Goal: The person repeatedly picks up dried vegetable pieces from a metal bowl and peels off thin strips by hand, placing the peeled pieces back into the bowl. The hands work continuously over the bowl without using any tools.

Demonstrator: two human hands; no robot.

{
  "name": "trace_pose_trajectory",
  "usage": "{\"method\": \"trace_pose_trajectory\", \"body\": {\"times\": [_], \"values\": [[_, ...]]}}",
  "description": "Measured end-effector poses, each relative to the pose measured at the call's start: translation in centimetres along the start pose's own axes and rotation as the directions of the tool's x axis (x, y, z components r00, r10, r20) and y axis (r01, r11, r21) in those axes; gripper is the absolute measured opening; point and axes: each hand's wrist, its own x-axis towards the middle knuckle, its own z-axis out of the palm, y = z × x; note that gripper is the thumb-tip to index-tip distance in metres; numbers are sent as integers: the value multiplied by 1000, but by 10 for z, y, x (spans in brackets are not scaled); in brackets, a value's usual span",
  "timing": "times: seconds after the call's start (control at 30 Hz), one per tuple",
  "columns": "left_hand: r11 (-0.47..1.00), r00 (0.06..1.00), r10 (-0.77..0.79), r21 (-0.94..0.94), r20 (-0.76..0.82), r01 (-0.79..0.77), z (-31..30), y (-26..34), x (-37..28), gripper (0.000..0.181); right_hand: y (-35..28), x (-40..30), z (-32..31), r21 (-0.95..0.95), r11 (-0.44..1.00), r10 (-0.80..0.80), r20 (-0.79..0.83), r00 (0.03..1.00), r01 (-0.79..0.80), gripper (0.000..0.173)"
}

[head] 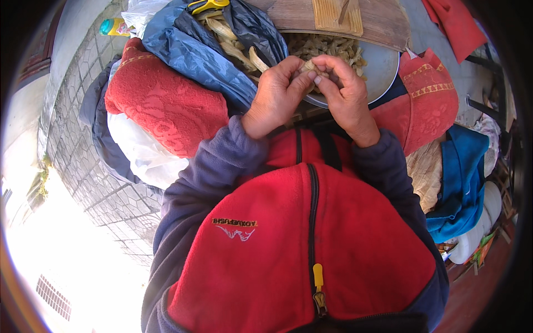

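Both hands meet over the metal basin (pixel 379 68), which holds many small brownish torn or cut pieces (pixel 329 48). My left hand (pixel 278 89) pinches a pale, wrinkled, dried-looking piece of plant food (pixel 309 66) between thumb and fingers. The right hand (pixel 343 91) grips the same piece from the other side, the two thumbs almost touching. Just left of the hands, an open blue-black plastic bag (pixel 195 54) holds several long, pale, shrivelled pieces (pixel 235 50) of a similar colour. Fingers partly cover the held piece, so its full shape is hidden.
A wooden board (pixel 287 14) lies across the basin's far side, bearing a small wood block (pixel 337 16) with a thin upright piece. A yellow-handled object (pixel 209 5) rests on the bag. Red towels (pixel 166 100) cover both knees. A yellow container (pixel 114 27) lies at far left.
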Motion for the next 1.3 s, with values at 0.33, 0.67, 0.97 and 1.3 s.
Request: {"method": "trace_pose_trajectory", "body": {"times": [0.33,0.67,0.97,1.3], "values": [[651,879,-357,-591,315,477,-23,30,-10,11,-21,-10,-20,126,973,161,227,961,-193,20],[996,987,-48,-72,151,59,-13,42,-19,11,-44,-1,-34,-338,915,-152,220,964,222,31],[983,984,10,-183,175,22,-15,44,-13,13,-51,0,-20,-317,910,-176,289,941,267,38],[870,980,-139,-456,144,190,-20,53,-19,13,-47,-4,-16,-98,981,186,239,953,-167,21]]}}
